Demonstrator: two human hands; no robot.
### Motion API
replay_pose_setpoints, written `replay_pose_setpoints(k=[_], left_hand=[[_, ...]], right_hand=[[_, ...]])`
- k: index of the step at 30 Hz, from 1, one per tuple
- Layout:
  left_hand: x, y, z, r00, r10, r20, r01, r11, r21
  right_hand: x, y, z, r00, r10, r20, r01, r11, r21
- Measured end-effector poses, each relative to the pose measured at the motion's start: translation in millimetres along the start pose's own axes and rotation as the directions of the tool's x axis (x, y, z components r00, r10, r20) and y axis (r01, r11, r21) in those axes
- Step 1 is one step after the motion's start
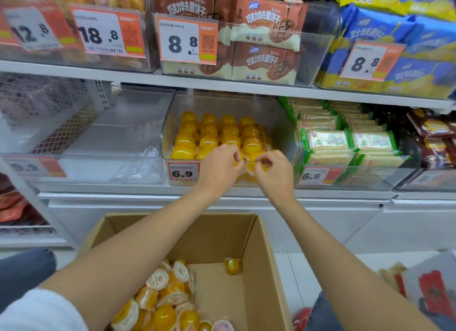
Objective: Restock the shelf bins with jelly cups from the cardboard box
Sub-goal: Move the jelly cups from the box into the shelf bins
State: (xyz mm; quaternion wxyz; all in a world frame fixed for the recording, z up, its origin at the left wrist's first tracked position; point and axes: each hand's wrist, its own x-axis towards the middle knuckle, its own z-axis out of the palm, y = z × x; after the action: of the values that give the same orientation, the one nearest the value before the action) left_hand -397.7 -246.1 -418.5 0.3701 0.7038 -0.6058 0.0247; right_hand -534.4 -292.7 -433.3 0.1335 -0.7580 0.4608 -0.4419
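- Starting at the left, the clear bin (111, 138) beside the jelly bin (167, 143) shows no stock that I can make out. A cup let go too far that way would land in the wrong compartment.
- The jelly bin already carries close rows of yellow jelly cups (209, 138). Pressing another in at the front could knock its neighbours out of line. It could also roll one over the low front wall towards the cardboard box (217, 237) below.
- The left hand (219, 165) and right hand (274, 173) both seem to pinch the held cup (251, 167) by its thin rim. That grip on a small smooth cup could slip, or lift the lid.
- Further right, the bin of green-edged packets (345, 143) stands just beside the jelly bin and is another wrong home for a stray cup.
- The held cup sits between the two hands and touches both. It is at the front wall of the jelly bin, right of the 6.9 price tag (183, 174).
- The left hand's fingers curl on the cup's left side, and the right hand's thumb and fingers close on its right side.
- The remaining supply (167, 296) lies heaped in the near left of the cardboard box, well below the hands. One loose cup (232, 265) lies apart near the back wall.
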Motion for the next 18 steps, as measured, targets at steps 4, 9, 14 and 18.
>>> replay_pose_setpoints(k=[4,9,14,18], left_hand=[[-56.3,-26.7,14.4,0.958,-0.141,0.251,0.154,0.988,-0.032],[-134.9,-102.8,45.7,0.673,-0.406,0.618,0.414,0.899,0.140],[-198.5,-163.3,87.9,0.397,-0.517,0.758,0.497,0.816,0.296],[-237.6,-184.0,136.4,0.267,-0.538,0.799,0.537,0.772,0.341]], right_hand=[[-59.7,1.9,29.4,0.977,0.103,0.189,-0.118,0.991,0.070],[-136.3,40.3,71.3,0.733,0.395,0.554,-0.354,0.917,-0.186],[-205.8,94.6,108.0,0.362,0.624,0.693,-0.506,0.756,-0.416],[-255.7,129.6,143.9,0.161,0.728,0.666,-0.431,0.659,-0.616]])
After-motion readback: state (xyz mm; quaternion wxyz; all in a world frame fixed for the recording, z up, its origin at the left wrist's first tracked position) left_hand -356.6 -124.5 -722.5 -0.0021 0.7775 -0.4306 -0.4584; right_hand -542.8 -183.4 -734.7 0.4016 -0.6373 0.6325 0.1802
